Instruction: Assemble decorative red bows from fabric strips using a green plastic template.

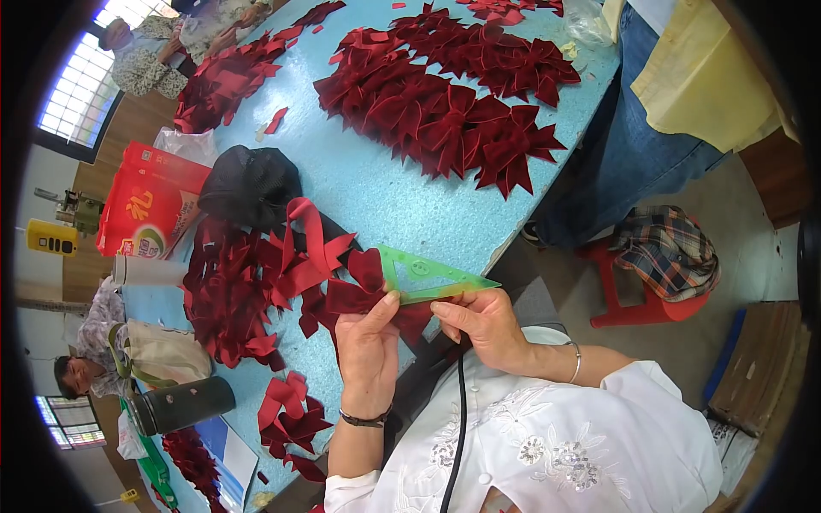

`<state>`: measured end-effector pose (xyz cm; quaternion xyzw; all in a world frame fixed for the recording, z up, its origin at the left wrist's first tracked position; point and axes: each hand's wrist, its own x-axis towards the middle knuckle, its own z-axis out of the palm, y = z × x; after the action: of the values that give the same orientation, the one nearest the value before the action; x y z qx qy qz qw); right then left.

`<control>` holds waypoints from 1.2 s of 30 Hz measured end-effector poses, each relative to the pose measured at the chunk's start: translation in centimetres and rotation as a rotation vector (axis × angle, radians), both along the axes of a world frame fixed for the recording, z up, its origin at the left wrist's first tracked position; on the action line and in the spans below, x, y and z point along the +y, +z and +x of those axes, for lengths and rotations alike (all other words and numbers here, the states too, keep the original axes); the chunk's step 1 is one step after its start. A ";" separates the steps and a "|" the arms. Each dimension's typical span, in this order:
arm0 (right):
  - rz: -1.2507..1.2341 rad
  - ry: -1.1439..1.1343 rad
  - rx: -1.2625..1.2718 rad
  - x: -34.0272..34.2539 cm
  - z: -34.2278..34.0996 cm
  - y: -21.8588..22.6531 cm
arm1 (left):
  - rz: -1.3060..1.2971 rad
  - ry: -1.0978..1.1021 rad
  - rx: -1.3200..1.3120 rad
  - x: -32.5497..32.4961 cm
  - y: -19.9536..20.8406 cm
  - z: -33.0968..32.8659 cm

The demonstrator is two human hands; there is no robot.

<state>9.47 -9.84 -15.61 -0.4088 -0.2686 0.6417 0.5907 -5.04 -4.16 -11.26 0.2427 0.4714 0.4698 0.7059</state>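
A green see-through triangle set square (419, 268) lies across a dark red velvet ribbon piece (349, 296). My left hand (369, 346) pinches the ribbon and the square's near corner, thumb on top. With thumb and fingers, my right hand (485, 329) grips the lower edge of the square toward its pointed end. More red velvet hangs below the square, partly hidden by my hands. Just left of my hands spreads a heap of red velvet ribbon bows (227, 299), with a loose lighter red ribbon strip (312, 235) on it.
Rows of finished red bows (445, 120) cover the far part of the blue table (333, 184). A black mesh bag (251, 184), a red package (150, 201) and a dark flask (184, 404) stand at left. Right are a person in jeans (637, 162) and a red stool (633, 309).
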 end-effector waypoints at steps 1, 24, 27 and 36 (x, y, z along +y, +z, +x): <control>0.008 0.005 0.003 0.0 0.0 0.0 | -0.010 -0.013 0.006 0.0 0.0 -0.1; 0.007 -0.063 0.012 0.3 0.6 0.6 | 0.021 -0.040 -0.044 -0.1 -0.1 0.3; 0.022 -0.074 -0.009 0.4 0.6 0.5 | 0.005 -0.081 -0.051 -0.1 0.0 0.0; 0.044 -0.128 0.036 0.5 0.4 0.1 | 0.005 -0.126 -0.179 0.1 0.5 -1.0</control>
<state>9.91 -9.37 -15.47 -0.4005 -0.2453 0.6039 0.6439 -6.03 -4.03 -10.76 0.2307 0.3890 0.4455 0.7727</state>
